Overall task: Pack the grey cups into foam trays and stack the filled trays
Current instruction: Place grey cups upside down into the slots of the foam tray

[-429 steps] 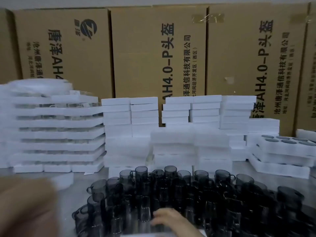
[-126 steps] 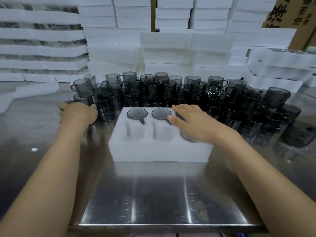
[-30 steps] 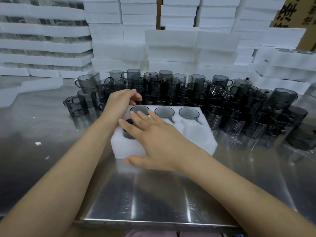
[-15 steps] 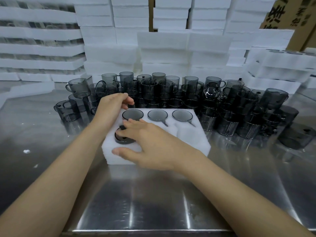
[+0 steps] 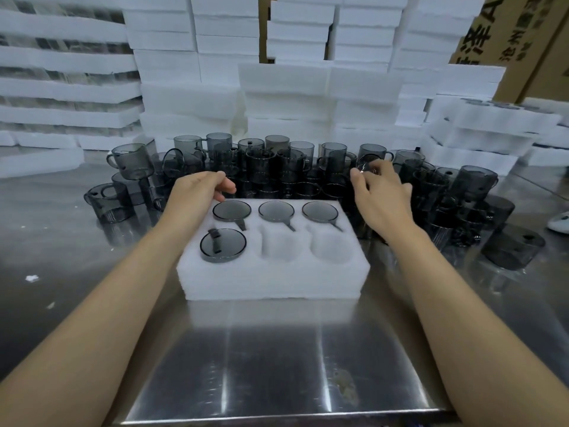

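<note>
A white foam tray (image 5: 271,278) lies on the steel table in front of me. Grey cups fill its three far pockets (image 5: 276,211) and its near-left pocket (image 5: 223,245). The near-middle and near-right pockets are bare foam. Behind the tray stands a crowd of loose grey cups (image 5: 277,161), some stacked. My left hand (image 5: 197,192) rests at the tray's far-left corner, fingers loosely curled, with nothing in it. My right hand (image 5: 377,195) reaches into the cups behind the tray's right end, its fingers apart around the top of one cup (image 5: 368,163).
Stacks of white foam trays (image 5: 286,97) wall off the back of the table, with filled stacks at the left (image 5: 61,87) and right (image 5: 486,127). Cardboard boxes (image 5: 523,41) stand behind. More cups spread to the right (image 5: 511,248). The table's near edge (image 5: 277,417) is close.
My right hand has left the near-left cup, which now sits seated in its pocket, and has moved up and right into the loose cups. My left hand stays at the tray's corner.
</note>
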